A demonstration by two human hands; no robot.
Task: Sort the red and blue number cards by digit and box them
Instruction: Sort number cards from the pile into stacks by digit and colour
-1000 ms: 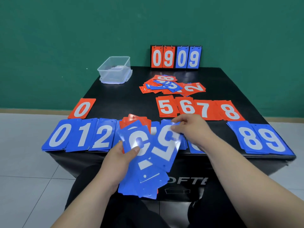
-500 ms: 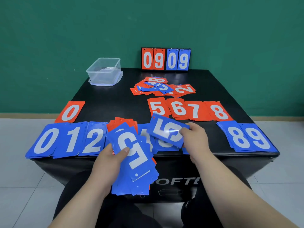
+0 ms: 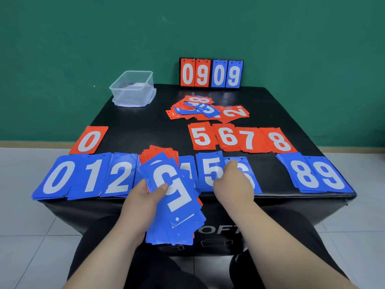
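Observation:
My left hand (image 3: 143, 203) grips a fanned stack of blue cards (image 3: 175, 205) over the table's near edge; an upside-down 5 is on top. My right hand (image 3: 231, 182) rests flat on the blue 5 pile (image 3: 209, 172) and blue 6 pile (image 3: 250, 180), fingers loosely curled, gripping nothing. Blue piles 0 (image 3: 56, 178), 1 (image 3: 93, 176), 2 (image 3: 120, 176) lie at front left, with 8 (image 3: 302, 174) and 9 (image 3: 331, 176) at front right. Red piles 0 (image 3: 89, 140), 5 (image 3: 201, 136), 6 (image 3: 228, 137), 7 (image 3: 249, 140), 8 (image 3: 279, 140) sit behind. A clear plastic box (image 3: 133, 88) stands at back left.
A mixed heap of unsorted red and blue cards (image 3: 206, 109) lies at the back middle. A flip scoreboard (image 3: 210, 73) reading 0909 stands at the rear edge. Red cards (image 3: 160, 153) peek out behind the held stack. The black table (image 3: 145, 126) drops off to tiled floor.
My right hand carried a blue 5 card from the held stack and laid it down on the blue 5 pile. The left hand's stack now shows another 5 on top.

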